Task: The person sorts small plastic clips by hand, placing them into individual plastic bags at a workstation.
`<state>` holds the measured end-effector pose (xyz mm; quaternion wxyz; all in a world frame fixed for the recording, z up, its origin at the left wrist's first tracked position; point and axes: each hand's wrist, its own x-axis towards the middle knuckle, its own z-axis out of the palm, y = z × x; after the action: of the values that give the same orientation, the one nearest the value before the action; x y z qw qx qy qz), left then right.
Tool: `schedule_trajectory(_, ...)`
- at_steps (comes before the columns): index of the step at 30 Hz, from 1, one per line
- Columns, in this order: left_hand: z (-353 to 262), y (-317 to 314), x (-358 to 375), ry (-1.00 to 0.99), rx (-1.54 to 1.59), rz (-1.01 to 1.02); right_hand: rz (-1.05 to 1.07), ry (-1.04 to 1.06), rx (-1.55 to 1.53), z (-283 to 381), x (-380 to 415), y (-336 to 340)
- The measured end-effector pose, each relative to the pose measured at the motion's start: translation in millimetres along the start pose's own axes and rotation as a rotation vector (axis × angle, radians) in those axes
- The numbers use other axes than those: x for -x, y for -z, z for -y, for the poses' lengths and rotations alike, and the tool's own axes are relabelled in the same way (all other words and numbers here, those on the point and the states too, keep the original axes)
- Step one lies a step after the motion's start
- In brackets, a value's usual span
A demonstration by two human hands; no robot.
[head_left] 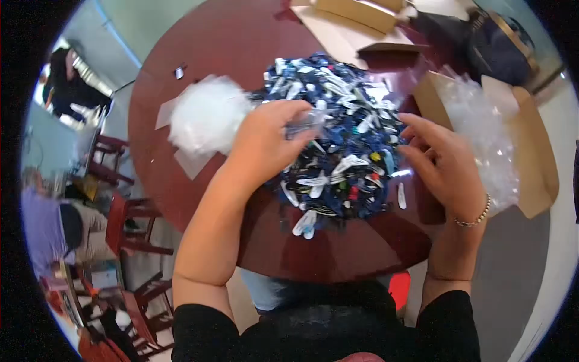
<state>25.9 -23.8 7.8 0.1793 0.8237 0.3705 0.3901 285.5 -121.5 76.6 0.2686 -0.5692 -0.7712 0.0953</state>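
Note:
A heap of hair snap clips (347, 139), mostly dark blue, black and white, covers the middle of the round table. Over the heap's left side, my left hand (268, 136) grips a small clear plastic bag (306, 123) between thumb and fingers. My right hand (443, 160) hovers at the heap's right edge, thumb and fingers apart, with nothing visible between them. A bracelet circles the right wrist. One white clip (401, 196) lies apart from the heap, below the right fingers. Left of my left hand sits a stack of clear plastic bags (208, 117).
An open cardboard box (537, 151) with clear filled bags (479, 133) stands at the right. More cardboard (356, 15) and a dark bag (497, 48) lie at the far side. A small dark object (179, 72) rests far left. Wooden stools (136, 226) and other people are beyond the table's left.

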Motion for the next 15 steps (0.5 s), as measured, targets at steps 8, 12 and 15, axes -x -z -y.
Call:
schedule_trajectory(8, -3, 1, 3, 0.055, 0.048, 0.023, 0.234, -0.144, 0.127, -9, 69, -32)
schedule_trajectory(12, -1, -2, 5, 0.016, 0.033, -0.006, 0.231, -0.094, 0.247, 18, 78, -57)
schedule_trajectory(15, 3, -4, 5, -0.007, 0.045, -0.004, 0.185, -0.017, 0.302, 31, 72, -81)
